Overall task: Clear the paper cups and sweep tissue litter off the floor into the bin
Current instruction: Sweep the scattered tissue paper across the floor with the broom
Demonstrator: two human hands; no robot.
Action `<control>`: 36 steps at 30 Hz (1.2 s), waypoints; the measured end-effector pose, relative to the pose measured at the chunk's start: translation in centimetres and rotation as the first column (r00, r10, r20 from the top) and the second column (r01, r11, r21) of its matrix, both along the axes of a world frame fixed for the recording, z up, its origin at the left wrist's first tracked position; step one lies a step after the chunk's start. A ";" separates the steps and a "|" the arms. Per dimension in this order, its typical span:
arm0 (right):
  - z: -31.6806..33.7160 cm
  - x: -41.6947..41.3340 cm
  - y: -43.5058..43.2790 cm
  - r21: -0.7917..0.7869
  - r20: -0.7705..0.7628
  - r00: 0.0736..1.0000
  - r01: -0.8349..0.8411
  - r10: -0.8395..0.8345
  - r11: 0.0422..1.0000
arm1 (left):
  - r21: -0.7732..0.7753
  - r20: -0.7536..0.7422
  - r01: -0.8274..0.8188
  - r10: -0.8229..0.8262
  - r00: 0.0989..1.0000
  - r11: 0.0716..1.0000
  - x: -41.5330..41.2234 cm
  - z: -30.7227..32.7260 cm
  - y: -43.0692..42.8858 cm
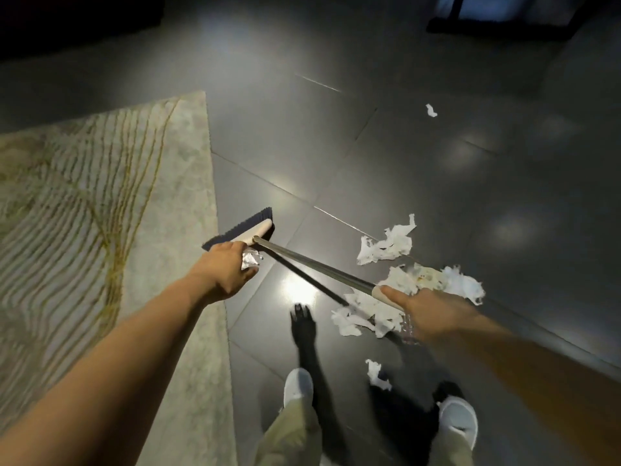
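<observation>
I am gripping the broom handle (312,267) in my right hand (430,314), fingers (393,294) wrapped round it. My left hand (221,270) is pinching a tissue wad (251,258) beside the broom head (248,232), near the rug (100,196). The tissue litter (386,248) is lying heaped on the floor (336,146) under the handle, with a far scrap (431,110) and a near scrap (378,375) sitting apart. No bin or paper cups are showing, so I judge the binning is yet to come.

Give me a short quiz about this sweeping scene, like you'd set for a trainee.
1. True or false: the right hand grips the broom handle.
2. The left hand holds: A a paper cup, B a crumpled tissue wad, C a dustpan?
3. Fill in: most torn tissue litter lies on the dark floor ___, not the rug.
Key: 1 true; 2 B; 3 tiles.
</observation>
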State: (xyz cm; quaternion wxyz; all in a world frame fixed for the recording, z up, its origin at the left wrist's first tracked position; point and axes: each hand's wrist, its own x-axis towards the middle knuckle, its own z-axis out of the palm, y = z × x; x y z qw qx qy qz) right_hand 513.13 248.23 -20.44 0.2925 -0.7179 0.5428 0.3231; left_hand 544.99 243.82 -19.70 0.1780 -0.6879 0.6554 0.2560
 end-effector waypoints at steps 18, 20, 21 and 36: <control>4.2 -32.3 -8.6 -0.102 0.161 0.978 0.149 -0.131 0.984 | -0.011 -0.060 -0.128 0.127 0.990 0.992 -25.9 -0.7 -1.0; 2.6 -31.5 -9.3 -0.102 0.290 0.914 0.325 -0.284 0.940 | -0.017 -0.059 -0.121 0.119 0.991 0.993 -25.7 -0.8 -1.5; 2.0 -31.0 -9.9 -0.105 0.351 0.875 0.392 -0.335 0.914 | -0.027 -0.059 -0.117 0.115 0.992 0.993 -25.3 -0.9 -1.7; 0.3 -34.0 -29.6 -0.289 0.469 0.704 0.693 -0.533 0.661 | 0.004 0.010 -0.247 0.247 0.969 0.969 -26.7 -3.1 -7.3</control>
